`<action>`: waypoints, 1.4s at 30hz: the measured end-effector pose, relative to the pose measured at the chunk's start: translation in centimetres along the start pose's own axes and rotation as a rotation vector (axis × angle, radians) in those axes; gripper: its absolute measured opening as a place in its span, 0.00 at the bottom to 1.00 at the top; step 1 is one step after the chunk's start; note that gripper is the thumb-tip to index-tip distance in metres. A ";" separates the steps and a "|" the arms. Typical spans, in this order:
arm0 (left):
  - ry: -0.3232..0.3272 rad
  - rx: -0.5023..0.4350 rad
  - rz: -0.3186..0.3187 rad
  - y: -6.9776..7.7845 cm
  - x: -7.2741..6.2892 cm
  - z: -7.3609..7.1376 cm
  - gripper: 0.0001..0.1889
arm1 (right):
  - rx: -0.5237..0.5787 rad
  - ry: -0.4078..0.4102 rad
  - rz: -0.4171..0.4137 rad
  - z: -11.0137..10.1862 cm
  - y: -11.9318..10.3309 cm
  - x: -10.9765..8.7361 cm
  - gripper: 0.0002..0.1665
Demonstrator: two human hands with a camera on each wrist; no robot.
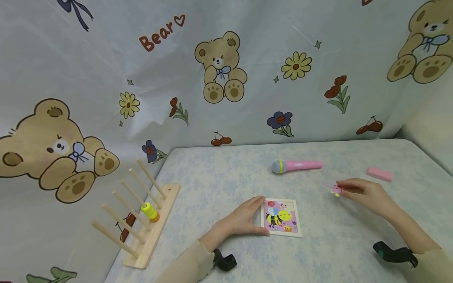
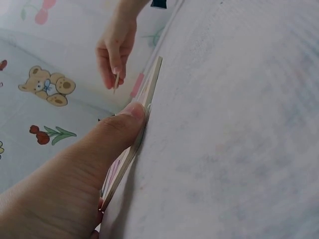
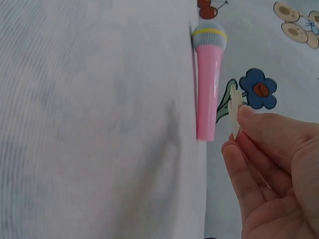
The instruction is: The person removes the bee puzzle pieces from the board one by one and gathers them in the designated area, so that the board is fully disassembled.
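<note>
A square jigsaw puzzle [image 1: 279, 217] with a pale wooden border and a bee picture lies on the table. My left hand [image 1: 242, 220] grips its left side, index finger at the far corner and thumb at the near one. In the left wrist view, the thumb [image 2: 119, 129] presses on the board's edge. Off to the right, my right hand [image 1: 366, 192] pinches a small pink and yellow puzzle piece [image 1: 336, 190] above the table. Seen edge-on in the right wrist view, the thin piece [image 3: 234, 112] sits between thumb and fingertips.
Behind the puzzle lies a pink toy microphone [image 1: 301, 165] with a grey head. A pink block [image 1: 380, 173] rests beyond the right hand. At the left stands a wooden peg rack [image 1: 155, 232], with yellow and orange rings [image 1: 150, 212] on one peg. A bear-print curtain [image 1: 255, 118] backs the table.
</note>
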State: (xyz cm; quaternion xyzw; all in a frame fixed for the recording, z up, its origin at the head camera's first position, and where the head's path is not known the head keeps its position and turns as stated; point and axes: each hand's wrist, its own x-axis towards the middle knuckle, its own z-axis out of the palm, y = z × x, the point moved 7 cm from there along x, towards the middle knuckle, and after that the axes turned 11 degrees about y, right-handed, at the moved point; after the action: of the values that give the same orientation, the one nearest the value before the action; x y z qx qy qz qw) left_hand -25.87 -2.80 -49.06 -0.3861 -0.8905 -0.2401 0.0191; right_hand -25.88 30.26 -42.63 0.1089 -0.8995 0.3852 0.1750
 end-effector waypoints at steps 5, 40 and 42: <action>-0.009 -0.006 -0.016 0.0 -0.1 0.0 0.55 | -0.022 -0.035 0.057 -0.9 2.3 -0.7 0.21; -0.011 -0.010 -0.030 -0.2 -0.2 0.0 0.55 | 0.288 -0.263 0.065 8.5 -8.6 -1.2 0.23; -0.018 -0.018 -0.036 -0.1 -0.2 0.2 0.55 | 0.271 -0.279 0.042 9.4 -8.8 -1.5 0.22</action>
State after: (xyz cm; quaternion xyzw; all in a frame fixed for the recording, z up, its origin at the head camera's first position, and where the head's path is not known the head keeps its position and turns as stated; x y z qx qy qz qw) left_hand -25.81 -2.90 -49.32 -0.3725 -0.8951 -0.2451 0.0034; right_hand -23.75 17.49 -43.53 0.1648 -0.8572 0.4873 0.0240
